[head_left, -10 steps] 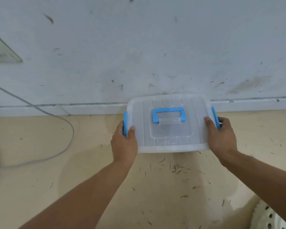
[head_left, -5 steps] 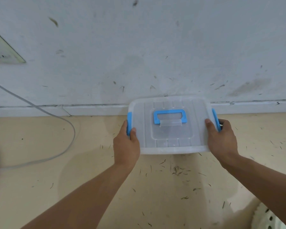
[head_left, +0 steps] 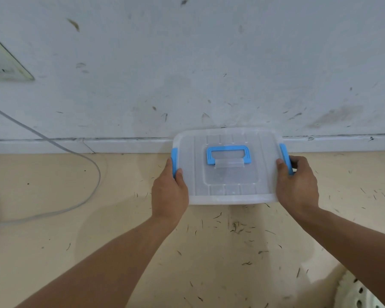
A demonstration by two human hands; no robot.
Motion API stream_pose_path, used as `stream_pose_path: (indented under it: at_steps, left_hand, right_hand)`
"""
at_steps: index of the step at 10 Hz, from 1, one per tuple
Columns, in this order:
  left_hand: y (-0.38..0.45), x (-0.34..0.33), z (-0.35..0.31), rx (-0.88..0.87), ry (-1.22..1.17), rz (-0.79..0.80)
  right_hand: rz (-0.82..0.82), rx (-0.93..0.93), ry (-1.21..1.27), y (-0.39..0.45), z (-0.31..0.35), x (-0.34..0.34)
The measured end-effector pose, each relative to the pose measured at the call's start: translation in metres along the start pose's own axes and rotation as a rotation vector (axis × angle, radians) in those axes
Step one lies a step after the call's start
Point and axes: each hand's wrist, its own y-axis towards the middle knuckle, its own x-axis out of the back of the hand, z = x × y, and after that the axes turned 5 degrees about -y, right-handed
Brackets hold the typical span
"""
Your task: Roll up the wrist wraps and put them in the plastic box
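Observation:
A clear plastic box [head_left: 229, 174] with its lid on, a blue carry handle [head_left: 228, 154] and blue side clips sits on the beige floor against the white wall. My left hand [head_left: 170, 192] grips its left side at the blue clip [head_left: 174, 162], thumb on the lid. My right hand [head_left: 297, 185] grips the right side at the other blue clip [head_left: 285, 156]. No wrist wraps are in view.
A grey cable [head_left: 76, 156] curves over the floor at the left, below a wall socket [head_left: 7, 63]. A white perforated object [head_left: 360, 294] shows at the bottom right corner. Small dark debris litters the floor [head_left: 231, 252].
Both hands keep the same hold on the box. The box sits about where it was; only the view has shifted slightly.

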Motion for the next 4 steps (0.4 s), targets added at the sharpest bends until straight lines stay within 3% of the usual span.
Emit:
stream_pose_path:
  at_steps: [2,4]
  left_hand:
    - [0.005,0.002,0.003,0.020,-0.008,0.082]
    - [0.033,0.052,-0.017,0.096,0.214,0.410]
  right_hand:
    - [0.070,-0.033,-0.004,0.002,0.004,0.002]
    - [0.259,-0.086,-0.174,0.009,0.023,0.025]
